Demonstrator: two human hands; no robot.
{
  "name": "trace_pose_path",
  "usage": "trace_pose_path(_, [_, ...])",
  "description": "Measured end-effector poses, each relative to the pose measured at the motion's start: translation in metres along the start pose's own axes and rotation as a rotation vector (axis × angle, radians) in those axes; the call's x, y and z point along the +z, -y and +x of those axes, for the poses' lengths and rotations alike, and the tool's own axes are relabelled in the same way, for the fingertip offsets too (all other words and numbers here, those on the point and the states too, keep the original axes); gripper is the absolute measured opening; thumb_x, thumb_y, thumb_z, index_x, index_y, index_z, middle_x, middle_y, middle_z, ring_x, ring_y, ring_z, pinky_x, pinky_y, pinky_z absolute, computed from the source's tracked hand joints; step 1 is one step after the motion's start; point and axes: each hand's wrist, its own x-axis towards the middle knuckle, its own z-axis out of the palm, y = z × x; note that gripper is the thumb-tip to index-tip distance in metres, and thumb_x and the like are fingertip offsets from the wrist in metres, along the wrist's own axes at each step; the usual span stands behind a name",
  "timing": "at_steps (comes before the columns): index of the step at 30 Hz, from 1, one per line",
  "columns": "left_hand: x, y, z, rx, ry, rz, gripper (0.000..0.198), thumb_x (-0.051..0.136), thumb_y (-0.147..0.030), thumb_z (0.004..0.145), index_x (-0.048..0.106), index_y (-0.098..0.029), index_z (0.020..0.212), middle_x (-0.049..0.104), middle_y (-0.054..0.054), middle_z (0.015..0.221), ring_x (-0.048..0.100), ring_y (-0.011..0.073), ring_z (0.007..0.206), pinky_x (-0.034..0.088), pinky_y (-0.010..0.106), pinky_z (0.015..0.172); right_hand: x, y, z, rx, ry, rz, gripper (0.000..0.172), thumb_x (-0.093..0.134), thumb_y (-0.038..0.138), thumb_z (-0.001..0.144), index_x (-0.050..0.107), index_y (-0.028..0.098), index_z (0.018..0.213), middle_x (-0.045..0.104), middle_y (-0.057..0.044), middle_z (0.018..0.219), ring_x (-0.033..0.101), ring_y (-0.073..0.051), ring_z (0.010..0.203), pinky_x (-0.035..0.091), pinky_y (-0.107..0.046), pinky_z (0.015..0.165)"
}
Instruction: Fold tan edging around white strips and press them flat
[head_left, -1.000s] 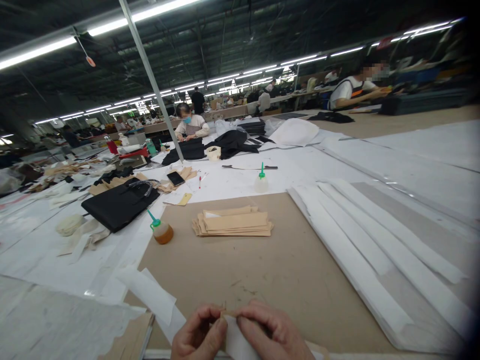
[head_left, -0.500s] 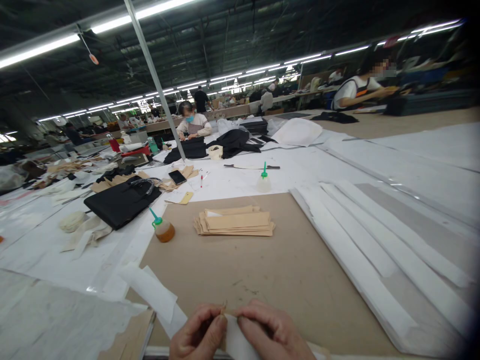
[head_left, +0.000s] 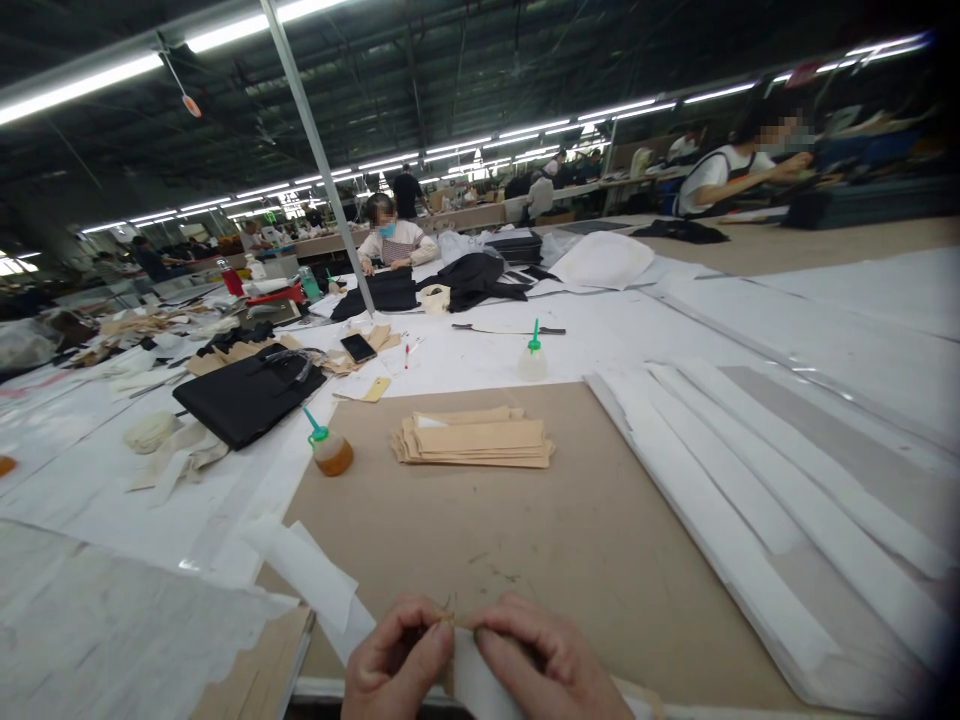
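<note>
At the near edge of the brown board (head_left: 585,530), my left hand (head_left: 401,660) and my right hand (head_left: 544,655) are close together. Both pinch the upper edge of one piece, white on the side facing me with a tan edge, which looks like a backed strip (head_left: 480,680). Its lower part runs out of the picture. Left of my hands lie loose white strips (head_left: 319,575). Farther up the board is a stack of tan strips (head_left: 480,442), and a bottle with amber liquid (head_left: 332,452) and a green spout stands to its left.
Long white strips (head_left: 739,460) lie at the right. A second green-spouted bottle (head_left: 533,355) stands behind the board. A black bag (head_left: 244,395), a phone (head_left: 358,348) and a metal pole (head_left: 322,160) are farther left. Co-workers sit across the table (head_left: 637,330).
My view has shifted slightly. Both hands keep their pinch on the strip, with only a tiny movement of the fingers. The co-worker at the right has raised a hand.
</note>
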Motion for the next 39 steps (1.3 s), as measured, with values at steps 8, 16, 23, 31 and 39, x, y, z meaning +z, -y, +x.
trace_pose_path(8, [-0.009, -0.003, 0.009, -0.286, 0.181, -0.261, 0.037, 0.09, -0.042, 0.063, 0.074, -0.015, 0.084, 0.068, 0.005, 0.078, 0.061, 0.0152, 0.069, 0.045, 0.024, 0.064, -0.012, 0.008, 0.007, 0.089, 0.061, -0.016, 0.031, 0.055, 0.041, 0.094, 0.078, 0.023, 0.105, 0.077, -0.004, 0.099, 0.07, -0.024, 0.095, 0.049, -0.031, 0.084])
trace_pose_path(16, [-0.016, 0.015, 0.014, -0.229, 0.184, -0.187, 0.058, 0.091, -0.045, 0.065, 0.067, -0.02, 0.112, 0.072, 0.009, 0.096, 0.069, 0.0191, 0.078, 0.049, 0.027, 0.067, -0.008, 0.002, 0.008, 0.189, 0.01, 0.013, 0.038, 0.055, 0.043, 0.092, 0.07, 0.02, 0.118, 0.072, -0.003, 0.092, 0.068, -0.023, 0.086, 0.048, -0.03, 0.078])
trace_pose_path(23, [-0.009, 0.031, 0.019, -0.213, 0.151, -0.096, 0.059, 0.096, -0.04, 0.061, 0.066, -0.017, 0.106, 0.074, 0.007, 0.088, 0.069, 0.015, 0.074, 0.051, 0.023, 0.067, -0.022, -0.004, 0.02, 0.21, 0.167, 0.045, 0.031, 0.059, 0.038, 0.091, 0.071, 0.019, 0.113, 0.068, -0.001, 0.089, 0.06, -0.019, 0.082, 0.042, -0.026, 0.07])
trace_pose_path(31, [-0.019, 0.031, 0.035, -0.228, 0.089, -0.099, 0.062, 0.097, -0.037, 0.057, 0.065, -0.013, 0.105, 0.074, 0.008, 0.084, 0.068, 0.0143, 0.072, 0.052, 0.023, 0.068, -0.068, 0.0, 0.035, 0.282, 0.538, 0.059, 0.039, 0.071, 0.019, 0.074, 0.072, 0.022, 0.113, 0.059, 0.005, 0.079, 0.05, -0.012, 0.072, 0.035, -0.02, 0.06])
trace_pose_path(39, [-0.006, 0.027, 0.038, -0.151, 0.008, 0.13, 0.072, 0.091, -0.034, 0.06, 0.055, -0.018, 0.121, 0.065, 0.007, 0.107, 0.063, 0.0092, 0.059, 0.051, 0.023, 0.057, -0.085, -0.008, 0.046, -0.004, 0.368, -0.771, 0.047, 0.061, 0.004, 0.08, 0.066, 0.024, 0.123, 0.071, -0.004, 0.099, 0.065, -0.023, 0.092, 0.046, -0.032, 0.079])
